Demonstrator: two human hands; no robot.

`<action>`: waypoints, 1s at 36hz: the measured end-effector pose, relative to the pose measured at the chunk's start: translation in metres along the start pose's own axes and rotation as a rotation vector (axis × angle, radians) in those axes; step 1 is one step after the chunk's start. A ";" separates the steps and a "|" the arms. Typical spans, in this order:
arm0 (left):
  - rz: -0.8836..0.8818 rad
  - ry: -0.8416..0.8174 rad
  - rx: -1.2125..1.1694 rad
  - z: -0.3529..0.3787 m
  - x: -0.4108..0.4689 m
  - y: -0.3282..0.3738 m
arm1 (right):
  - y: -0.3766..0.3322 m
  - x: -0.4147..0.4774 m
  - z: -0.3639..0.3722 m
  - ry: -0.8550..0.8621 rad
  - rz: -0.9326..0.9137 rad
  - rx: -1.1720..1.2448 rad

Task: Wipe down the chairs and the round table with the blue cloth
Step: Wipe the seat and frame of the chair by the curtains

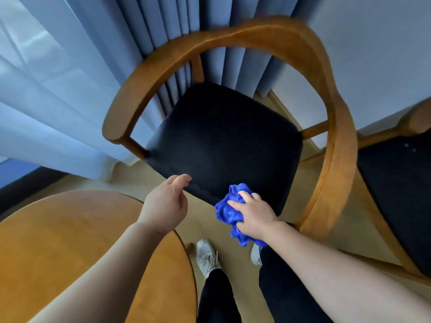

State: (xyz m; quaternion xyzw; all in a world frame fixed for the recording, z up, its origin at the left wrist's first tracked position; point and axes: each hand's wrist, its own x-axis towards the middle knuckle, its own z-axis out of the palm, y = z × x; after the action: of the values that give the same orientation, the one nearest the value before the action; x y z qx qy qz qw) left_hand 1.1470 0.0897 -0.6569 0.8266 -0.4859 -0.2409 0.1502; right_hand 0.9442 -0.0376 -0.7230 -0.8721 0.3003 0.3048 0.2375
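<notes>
A wooden armchair [275, 40] with a curved back rail and a dark seat cushion [221, 138] stands in front of me. My right hand [253, 216] clutches a bunched blue cloth [227, 214] at the front edge of the seat. My left hand [166, 202] hovers open just left of the seat's front corner, holding nothing. The round wooden table [58, 241] fills the lower left, under my left forearm.
A second chair [396, 183] with a dark seat stands at the right, close to the first chair's arm. Blue curtains [163, 24] and sheer white curtains [46, 89] hang behind. My legs and grey shoes [206, 257] stand on the wooden floor between table and chair.
</notes>
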 end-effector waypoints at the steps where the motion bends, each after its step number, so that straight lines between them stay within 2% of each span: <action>1: -0.009 0.008 -0.010 -0.008 -0.004 0.007 | -0.002 -0.008 -0.013 0.047 -0.037 0.012; 8: -0.136 0.024 -0.220 -0.087 -0.034 0.063 | -0.025 -0.088 -0.127 0.386 -0.435 0.095; 14: -0.267 0.089 -0.575 -0.158 -0.050 0.118 | -0.043 -0.151 -0.200 0.647 -0.698 0.067; 18: -0.255 -0.025 -0.892 -0.187 -0.059 0.156 | -0.046 -0.179 -0.228 0.779 -0.823 0.116; 21: -0.193 -0.029 -1.057 -0.196 -0.067 0.184 | -0.035 -0.189 -0.240 0.695 -0.882 0.125; 25: -0.108 0.089 -0.910 -0.198 -0.069 0.214 | -0.015 -0.202 -0.260 0.440 -0.843 0.338; 28: -0.118 0.134 -0.783 -0.196 -0.066 0.233 | -0.004 -0.198 -0.272 0.483 -0.797 0.599; 31: -0.124 0.227 -0.624 -0.198 -0.063 0.246 | 0.007 -0.193 -0.289 0.446 -0.626 0.769; 33: -0.107 0.255 -0.575 -0.204 -0.064 0.252 | 0.015 -0.189 -0.305 0.361 -0.573 0.752; 36: -0.072 0.182 -0.477 -0.214 -0.067 0.260 | 0.019 -0.189 -0.329 0.210 -0.625 0.508</action>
State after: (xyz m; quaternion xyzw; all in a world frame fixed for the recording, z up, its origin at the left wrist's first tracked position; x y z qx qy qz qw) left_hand 1.0454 0.0262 -0.3348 0.8028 -0.3700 -0.2784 0.3756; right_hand 0.9393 -0.1760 -0.3690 -0.8614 0.1095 0.0436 0.4940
